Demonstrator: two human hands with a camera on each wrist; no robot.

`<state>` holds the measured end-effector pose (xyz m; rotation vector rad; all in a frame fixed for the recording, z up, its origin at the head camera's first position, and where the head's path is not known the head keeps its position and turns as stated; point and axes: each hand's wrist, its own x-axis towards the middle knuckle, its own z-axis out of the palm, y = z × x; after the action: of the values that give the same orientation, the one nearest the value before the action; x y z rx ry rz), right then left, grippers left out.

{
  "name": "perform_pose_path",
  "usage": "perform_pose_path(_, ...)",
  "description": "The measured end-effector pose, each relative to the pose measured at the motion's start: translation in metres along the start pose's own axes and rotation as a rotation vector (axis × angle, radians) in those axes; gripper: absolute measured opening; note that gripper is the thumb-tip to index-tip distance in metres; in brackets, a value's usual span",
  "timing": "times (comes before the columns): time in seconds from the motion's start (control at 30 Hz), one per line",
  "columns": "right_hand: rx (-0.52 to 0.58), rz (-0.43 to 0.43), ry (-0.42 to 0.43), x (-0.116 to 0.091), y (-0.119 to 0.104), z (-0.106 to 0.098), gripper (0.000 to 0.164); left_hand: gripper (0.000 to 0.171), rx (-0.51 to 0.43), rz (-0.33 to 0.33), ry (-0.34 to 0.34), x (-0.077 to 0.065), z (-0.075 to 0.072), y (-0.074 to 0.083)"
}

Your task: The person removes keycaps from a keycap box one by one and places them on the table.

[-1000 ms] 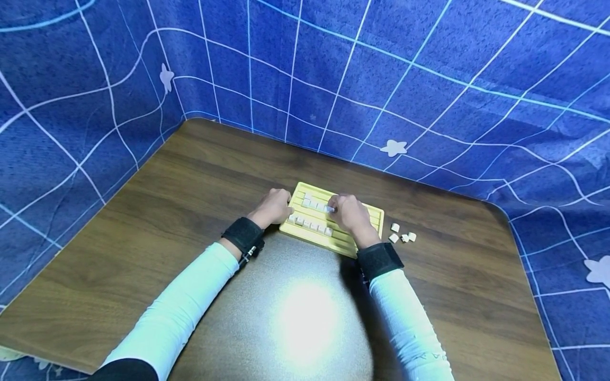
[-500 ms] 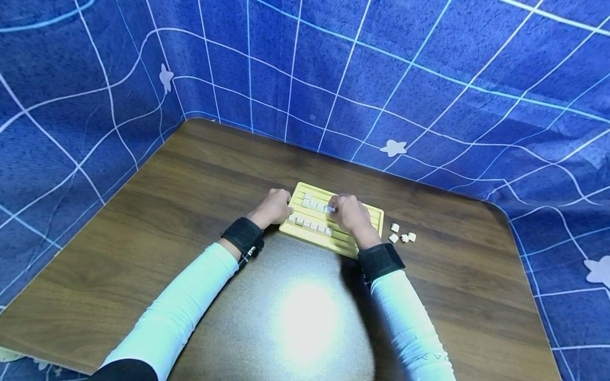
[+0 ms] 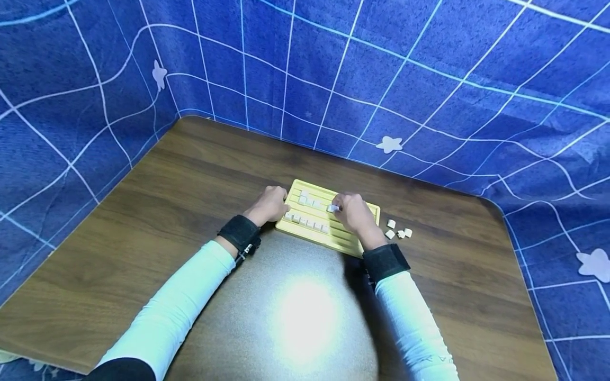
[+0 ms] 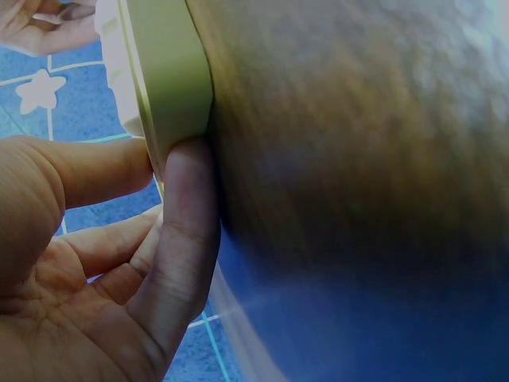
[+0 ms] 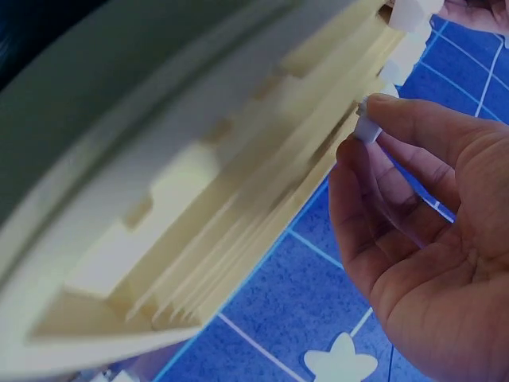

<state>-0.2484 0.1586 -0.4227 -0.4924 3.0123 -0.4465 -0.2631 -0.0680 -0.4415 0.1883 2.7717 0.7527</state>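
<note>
My left hand (image 3: 270,205) pinches the left end of a yellow ridged tray (image 3: 312,236), thumb on the upper side and a finger along the outer wall (image 4: 179,87) in the left wrist view. Between thumb and fingertip, my right hand (image 3: 355,211) holds a small white keycap (image 5: 367,127) over the tray's upper middle. Several keycaps (image 3: 310,202) stand in an upper row to its left, with a gap between them and the held one. A longer row of keycaps (image 3: 310,224) lies along a lower groove. The right hand hides part of the tray's right side.
Several loose keycaps (image 3: 390,234) lie on the wooden table (image 3: 200,174) just right of the tray. A blue patterned cloth (image 3: 267,69) hangs along the back and sides of the table. Bright glare covers the table's front middle.
The right hand has drawn its keycap a little to the right, away from the upper row, opening a gap. The left hand keeps its hold on the tray. The head view has shifted slightly.
</note>
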Motion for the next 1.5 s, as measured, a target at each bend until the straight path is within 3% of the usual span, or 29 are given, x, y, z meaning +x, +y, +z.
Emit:
perform_pose_path(0.23,0.036,0.014,0.029,-0.009,0.013,-0.009,0.012,0.014,0.011,-0.006,-0.006,0.001,0.0,0.0)
perform_pose_path(0.43,0.027,-0.033,0.081,-0.017,0.029,-0.014,0.016,0.015,0.021,-0.011,-0.001,0.003,0.0,0.0)
perform_pose_path(0.73,0.018,-0.012,0.138,-0.025,0.047,-0.02,0.012,0.011,-0.002,0.038,0.018,0.003,0.001,-0.003)
perform_pose_path(0.9,0.025,-0.023,0.17,-0.029,0.056,-0.022,0.01,0.012,-0.022,0.027,0.017,0.002,0.0,-0.003)
perform_pose_path(1.27,0.025,0.008,0.184,-0.042,0.082,-0.027,0.014,0.013,-0.042,0.022,0.007,0.003,0.0,-0.002)
perform_pose_path(1.5,0.009,0.084,0.136,-0.05,0.094,-0.023,0.016,0.012,-0.045,0.031,-0.006,0.002,0.0,-0.004)
